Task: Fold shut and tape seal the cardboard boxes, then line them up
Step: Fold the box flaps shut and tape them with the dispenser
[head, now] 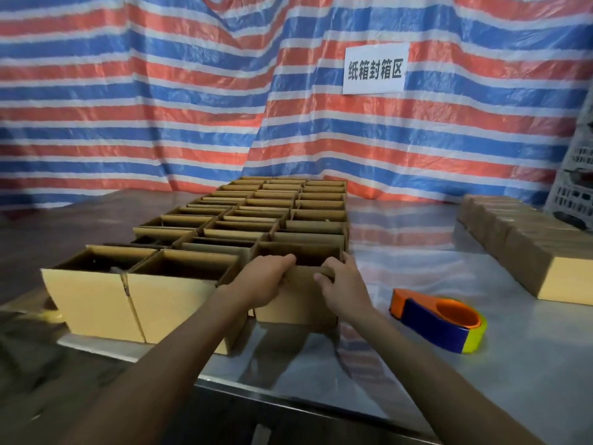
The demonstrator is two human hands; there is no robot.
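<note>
Along the bottom of the frame, two bare forearms stretched up toward the centre over the steel table (pixel 417 364). Just below centre, the left hand (pixel 263 281) had its fingers curled over the near top edge of an open cardboard box (pixel 298 301). The right hand (pixel 345 284) gripped the same edge at its right corner, thumb on the outer face. That box stood between and under both hands, at the right end of the nearest row, its top unfolded. To its right, in the lower right of the frame, a blue and orange tape dispenser (pixel 439 319) lay on the table, apart from both hands. Beyond the held box, a block of open boxes (pixel 256 213) ran in three columns toward the centre. Near the right edge sat a row of closed boxes (pixel 519 239), with a white crate (pixel 577 175) behind them. Across the top hung a striped tarp (pixel 160 91) bearing a white paper sign (pixel 375 69)
</note>
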